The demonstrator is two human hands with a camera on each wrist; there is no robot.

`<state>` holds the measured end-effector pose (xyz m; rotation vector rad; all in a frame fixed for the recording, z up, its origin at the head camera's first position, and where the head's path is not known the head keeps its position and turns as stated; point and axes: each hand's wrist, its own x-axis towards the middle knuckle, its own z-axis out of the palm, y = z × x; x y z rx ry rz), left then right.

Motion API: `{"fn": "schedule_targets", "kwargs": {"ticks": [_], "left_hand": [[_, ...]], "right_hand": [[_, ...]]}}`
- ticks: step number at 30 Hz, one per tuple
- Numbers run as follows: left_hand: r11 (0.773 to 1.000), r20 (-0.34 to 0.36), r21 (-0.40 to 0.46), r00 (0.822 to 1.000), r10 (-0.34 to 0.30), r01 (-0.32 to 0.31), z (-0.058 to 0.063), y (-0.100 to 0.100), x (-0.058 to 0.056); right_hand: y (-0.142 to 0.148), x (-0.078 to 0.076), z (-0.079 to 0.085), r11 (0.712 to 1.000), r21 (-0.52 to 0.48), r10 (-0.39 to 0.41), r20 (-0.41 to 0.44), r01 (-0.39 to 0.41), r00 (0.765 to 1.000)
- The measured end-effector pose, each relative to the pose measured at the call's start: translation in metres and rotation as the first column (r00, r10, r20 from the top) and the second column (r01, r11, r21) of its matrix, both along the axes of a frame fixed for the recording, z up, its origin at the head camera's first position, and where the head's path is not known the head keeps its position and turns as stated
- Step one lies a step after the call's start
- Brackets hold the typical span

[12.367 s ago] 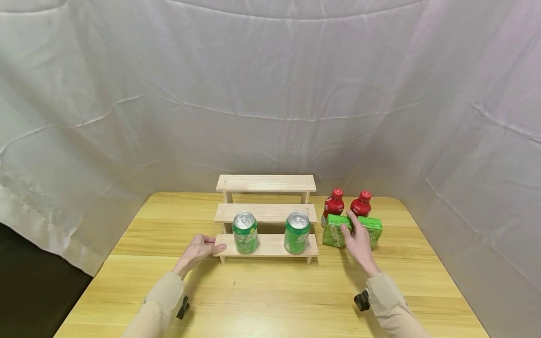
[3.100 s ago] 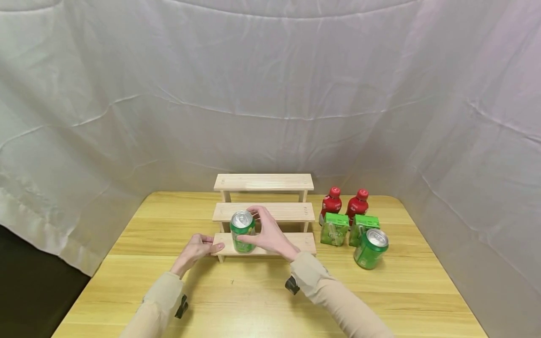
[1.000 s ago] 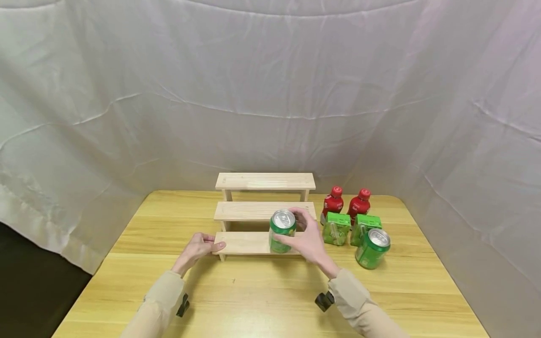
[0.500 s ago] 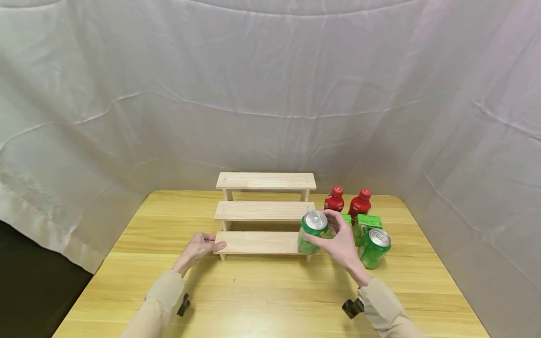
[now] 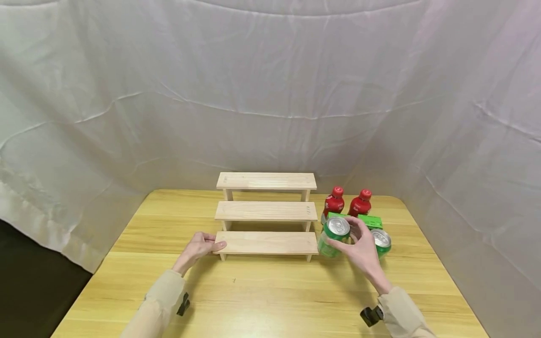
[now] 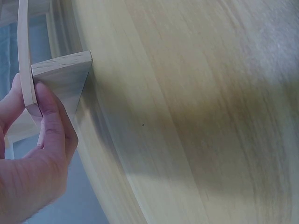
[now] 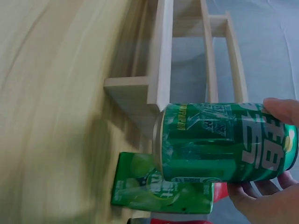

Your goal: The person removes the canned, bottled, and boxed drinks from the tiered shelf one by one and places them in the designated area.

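Note:
My right hand (image 5: pixel 362 246) grips a green soda can (image 5: pixel 334 237) with a silver lid, just right of the lowest shelf. In the right wrist view that can (image 7: pixel 219 142) lies between thumb and fingers, its base off the table. My left hand (image 5: pixel 199 249) pinches the left end of the bottom board of a three-tier wooden shelf (image 5: pixel 266 242); the left wrist view has the thumb on one face of the board (image 6: pixel 25 60) and fingers on the other. A second green can (image 5: pixel 382 241) stands behind my right hand, partly hidden.
Two red-capped bottles (image 5: pixel 334 202) stand at the back right of the table. In front of them are two green drink cartons (image 5: pixel 370 221), mostly covered by the can and hand. A grey cloth (image 5: pixel 270 94) hangs round the table (image 5: pixel 262 300).
My right hand has lifted the can from the bottom board and carried it right, past the shelf's end, toward the cartons. The left hand keeps its place on the shelf.

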<state>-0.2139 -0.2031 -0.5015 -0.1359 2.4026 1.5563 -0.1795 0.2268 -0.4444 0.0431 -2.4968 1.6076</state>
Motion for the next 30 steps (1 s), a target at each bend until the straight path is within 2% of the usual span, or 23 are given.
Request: {"fn": "schedule_targets", "kwargs": {"ticks": [13, 19, 30], "left_hand": [[1.0, -0.009, 0.022, 1.0, -0.017, 0.017, 0.001, 0.0, 0.0], [1.0, -0.006, 0.017, 1.0, -0.005, 0.005, 0.0, 0.0, -0.001], [0.999, -0.016, 0.036, 0.999, -0.03, 0.03, 0.0, -0.002, -0.001]], "right_hand": [[0.014, 0.002, -0.015, 1.0, 0.022, -0.021, 0.079, 0.019, 0.997], [0.016, 0.002, -0.023, 0.999, 0.018, -0.034, 0.128, 0.032, 0.991], [0.017, -0.001, -0.032, 0.999, 0.01, -0.032, 0.14, 0.031, 0.99]]}}
